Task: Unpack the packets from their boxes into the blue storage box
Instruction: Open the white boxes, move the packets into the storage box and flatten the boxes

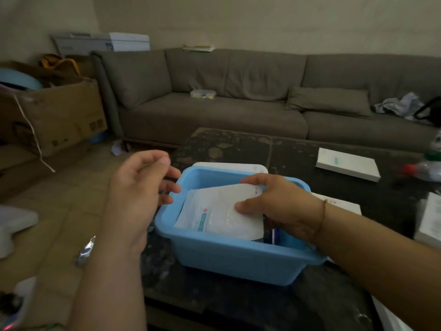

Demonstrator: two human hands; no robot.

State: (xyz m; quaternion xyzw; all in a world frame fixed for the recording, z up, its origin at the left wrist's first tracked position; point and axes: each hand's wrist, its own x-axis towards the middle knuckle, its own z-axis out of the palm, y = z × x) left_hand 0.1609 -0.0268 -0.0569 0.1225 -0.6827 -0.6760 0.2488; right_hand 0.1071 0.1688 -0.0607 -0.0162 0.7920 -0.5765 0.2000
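- Far left: cardboard carton (59, 115) on the floor, grey sofa (238, 103) along the wall behind.
- Left hand (138, 187) raised just left of the blue storage box (229, 256); fingers loosely curled, holding nothing, fingertips close to the box's left rim but apart from it.
- Centre: blue storage box standing on a dark coffee table (286, 149), with a white lid or tray (229, 167) just behind it.
- Inside the box: white packets (214, 213), flat and tilted, upper edge leaning toward the far right corner.
- Right hand (274, 206) reaching into the box from the right, thumb and fingers pinching the top packet's right edge.
- Step in hand, by judgement: laying a packet into the box.
- Next move likely calls for releasing the pinch so the packet settles flat, then reaching for another box.
- Right: closed white box (348, 164) on the table well beyond the storage box; clear bottle with red cap (422, 169) at the edge.
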